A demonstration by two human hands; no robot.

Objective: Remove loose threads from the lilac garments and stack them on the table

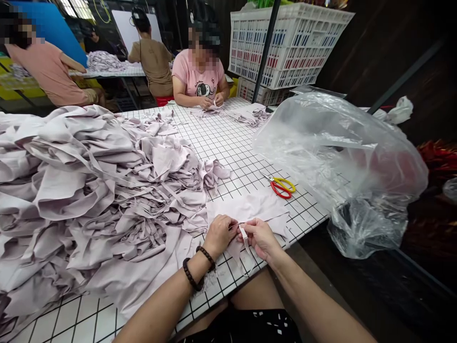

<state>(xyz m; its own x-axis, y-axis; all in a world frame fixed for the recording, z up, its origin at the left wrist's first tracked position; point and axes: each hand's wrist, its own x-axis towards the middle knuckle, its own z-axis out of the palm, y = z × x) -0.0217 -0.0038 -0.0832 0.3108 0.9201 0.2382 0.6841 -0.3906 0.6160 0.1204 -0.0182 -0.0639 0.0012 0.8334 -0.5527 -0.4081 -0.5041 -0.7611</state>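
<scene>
Near the front edge of the gridded table (pixel 228 271), my left hand (pixel 222 234) and my right hand (pixel 260 237) meet, fingers pinched close together. Between them is a narrow pale fabric strap (pixel 244 238), its end hanging down from my right fingers. The left fingertips are partly hidden, but they close on the same strap. A flat piece of pale lilac fabric (pixel 246 206) lies just beyond my hands. Scissors (pixel 280 185) with one yellow and one red handle rest past it, blades pointing away to the left.
A large heap of pale lilac fabric (pixel 89 190) covers the table's left. Clear plastic bags (pixel 342 143) bulge over the right edge. White plastic crates (pixel 285 45) stand behind. Across the table a person (pixel 200 71) handles similar fabric; several others sit farther back.
</scene>
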